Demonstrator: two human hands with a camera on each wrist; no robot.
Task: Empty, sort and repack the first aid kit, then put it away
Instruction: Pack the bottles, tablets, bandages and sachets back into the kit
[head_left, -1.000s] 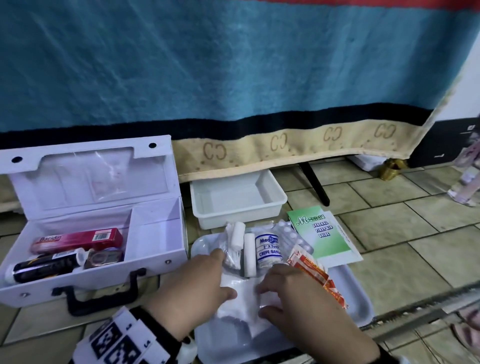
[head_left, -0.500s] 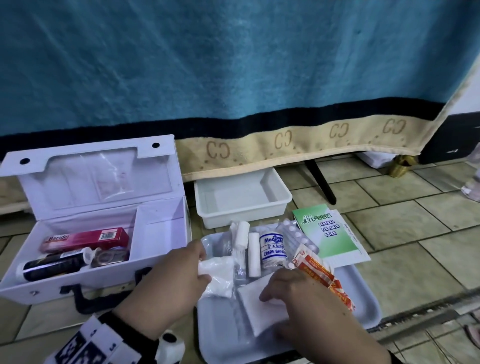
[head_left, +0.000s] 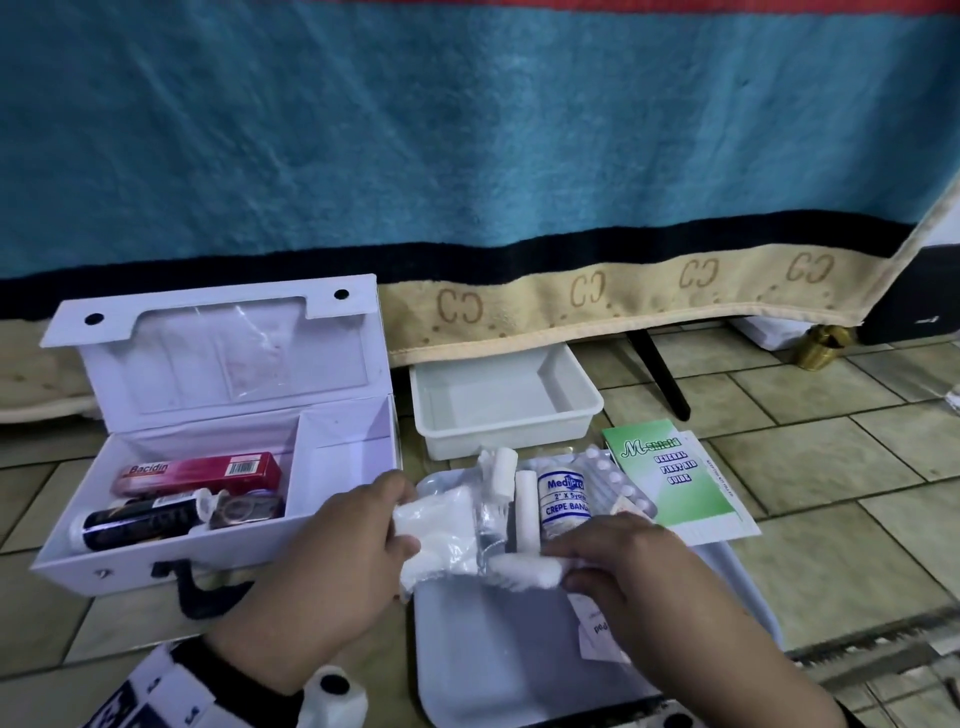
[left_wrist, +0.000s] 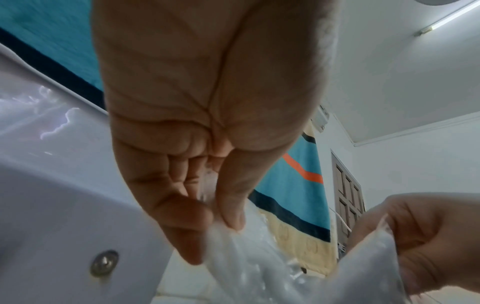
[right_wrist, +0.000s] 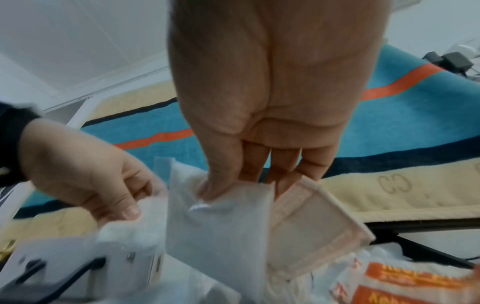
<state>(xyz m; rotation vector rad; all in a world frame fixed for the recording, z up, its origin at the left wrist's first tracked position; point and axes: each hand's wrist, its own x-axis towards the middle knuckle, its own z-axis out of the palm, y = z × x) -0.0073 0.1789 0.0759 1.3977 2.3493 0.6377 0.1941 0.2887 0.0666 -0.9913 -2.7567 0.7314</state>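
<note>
Both hands grip soft packs over the tray (head_left: 748, 582): left hand (head_left: 332, 561) a cotton bag (head_left: 441, 525), right hand (head_left: 639, 577) a pad (right_wrist: 218, 232). Repacking, I'd say; next, drop them into the kit (head_left: 343, 452) just left.

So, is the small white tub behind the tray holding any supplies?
No, the white tub shows only its bare bottom; the supplies lie on the tray.

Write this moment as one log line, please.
left hand: grips cotton bag | right hand: pinches white packets | tray: sorting

Left wrist (head_left: 171, 696) wears a black-and-white patterned band, seemingly fiducial markers; black cuff beneath.
</note>
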